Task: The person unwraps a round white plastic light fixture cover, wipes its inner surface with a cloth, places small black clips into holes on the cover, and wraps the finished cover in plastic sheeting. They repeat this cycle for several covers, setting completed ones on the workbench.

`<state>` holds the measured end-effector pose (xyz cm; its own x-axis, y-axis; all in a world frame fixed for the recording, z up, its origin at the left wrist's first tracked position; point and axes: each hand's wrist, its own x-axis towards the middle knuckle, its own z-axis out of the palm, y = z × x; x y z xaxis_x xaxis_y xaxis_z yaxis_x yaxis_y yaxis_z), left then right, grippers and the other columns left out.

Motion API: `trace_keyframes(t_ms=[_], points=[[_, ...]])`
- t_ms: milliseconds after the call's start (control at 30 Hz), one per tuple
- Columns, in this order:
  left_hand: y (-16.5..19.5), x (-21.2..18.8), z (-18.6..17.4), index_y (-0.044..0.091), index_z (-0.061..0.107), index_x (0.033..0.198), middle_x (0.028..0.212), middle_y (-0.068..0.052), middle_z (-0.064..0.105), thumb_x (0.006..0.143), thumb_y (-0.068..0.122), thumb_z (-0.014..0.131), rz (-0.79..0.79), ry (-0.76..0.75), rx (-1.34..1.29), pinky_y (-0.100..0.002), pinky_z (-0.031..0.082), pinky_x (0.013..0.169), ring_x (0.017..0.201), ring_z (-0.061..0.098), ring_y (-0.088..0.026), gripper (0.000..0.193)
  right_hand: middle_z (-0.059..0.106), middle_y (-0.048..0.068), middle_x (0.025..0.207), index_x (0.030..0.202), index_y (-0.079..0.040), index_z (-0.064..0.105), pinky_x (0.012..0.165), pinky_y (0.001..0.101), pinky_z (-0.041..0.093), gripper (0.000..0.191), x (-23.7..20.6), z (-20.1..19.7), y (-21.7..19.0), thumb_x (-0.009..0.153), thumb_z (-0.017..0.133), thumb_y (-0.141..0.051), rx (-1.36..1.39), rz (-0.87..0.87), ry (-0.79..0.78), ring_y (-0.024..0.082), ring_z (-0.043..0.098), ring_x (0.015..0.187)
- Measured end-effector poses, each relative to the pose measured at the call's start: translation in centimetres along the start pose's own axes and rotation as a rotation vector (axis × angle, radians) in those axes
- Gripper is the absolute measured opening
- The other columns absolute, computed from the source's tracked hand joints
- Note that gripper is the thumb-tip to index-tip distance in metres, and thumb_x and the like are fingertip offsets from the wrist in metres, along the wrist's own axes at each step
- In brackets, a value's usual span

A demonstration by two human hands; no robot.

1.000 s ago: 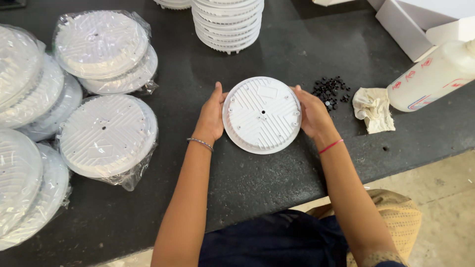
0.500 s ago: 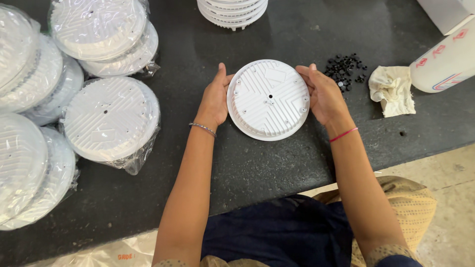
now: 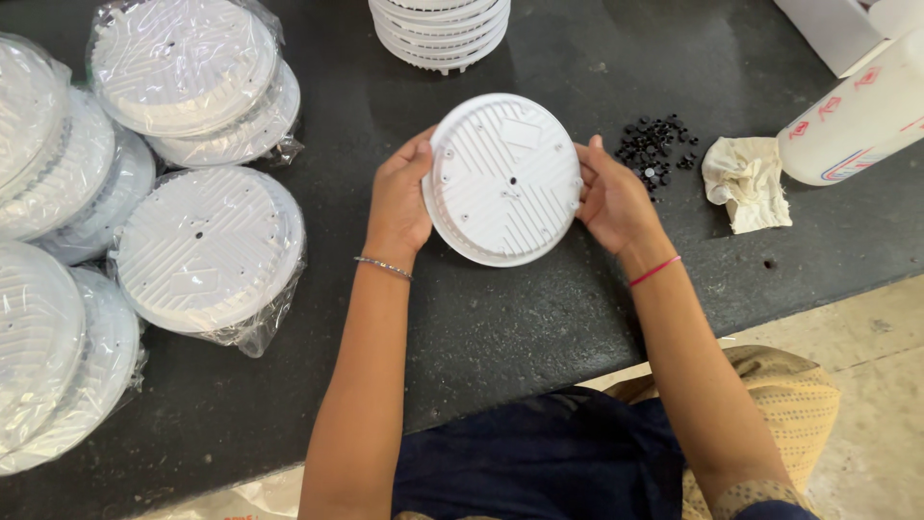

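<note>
A round white ribbed plastic disc (image 3: 504,178) is held tilted above the dark table (image 3: 500,327), between both hands. My left hand (image 3: 402,197) grips its left rim, my right hand (image 3: 613,197) its right rim. The grooved face with small holes is turned toward me. A pile of small black pieces (image 3: 656,146) lies just right of my right hand.
Several plastic-wrapped white discs (image 3: 204,248) lie in stacks at the left. An unwrapped stack of discs (image 3: 440,29) stands at the top. A crumpled cloth (image 3: 746,181), a white bottle (image 3: 857,120) and a white box (image 3: 828,29) sit at the right.
The disc has been lifted and tipped up off the table, held by both hands. The view has shifted closer.
</note>
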<state>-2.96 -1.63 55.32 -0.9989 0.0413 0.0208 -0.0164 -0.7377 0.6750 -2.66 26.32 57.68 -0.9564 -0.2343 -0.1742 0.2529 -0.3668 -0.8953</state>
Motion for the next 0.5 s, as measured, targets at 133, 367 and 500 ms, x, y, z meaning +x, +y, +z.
trace_keyframes(t_ms=[133,367,500], points=[[0.8,-0.6,0.9,-0.010,0.058,0.135,0.129,-0.017,0.067,0.108,0.013,0.050,0.100,0.023,0.004,-0.036,0.053,0.105,0.117,0.066,-0.023,0.037,0.067,0.008,0.128,0.142,0.001,0.053,0.102,0.0357,0.051,0.061,-0.1,0.4,0.1,0.108,0.041,-0.048,0.067,0.027,-0.066,0.017,0.064,0.114],[1.2,-1.7,3.8,-0.008,0.054,0.141,0.138,-0.016,0.063,0.110,0.019,0.048,0.225,-0.070,0.055,-0.036,0.047,0.113,0.128,0.060,-0.022,0.042,0.064,0.006,0.132,0.143,-0.002,0.053,0.107,0.0369,0.047,0.068,-0.7,1.2,-0.6,0.104,0.044,-0.057,0.221,-0.060,-0.088,0.017,0.062,0.120],[1.5,-2.7,5.2,-0.006,0.052,0.145,0.143,-0.016,0.060,0.110,0.041,0.045,0.317,-0.071,0.252,-0.037,0.043,0.117,0.134,0.056,-0.022,0.060,0.064,0.006,0.132,0.142,-0.003,0.054,0.108,0.0378,0.046,0.068,-1.1,1.3,-0.7,0.106,0.046,-0.059,0.337,-0.135,-0.138,0.019,0.060,0.121]])
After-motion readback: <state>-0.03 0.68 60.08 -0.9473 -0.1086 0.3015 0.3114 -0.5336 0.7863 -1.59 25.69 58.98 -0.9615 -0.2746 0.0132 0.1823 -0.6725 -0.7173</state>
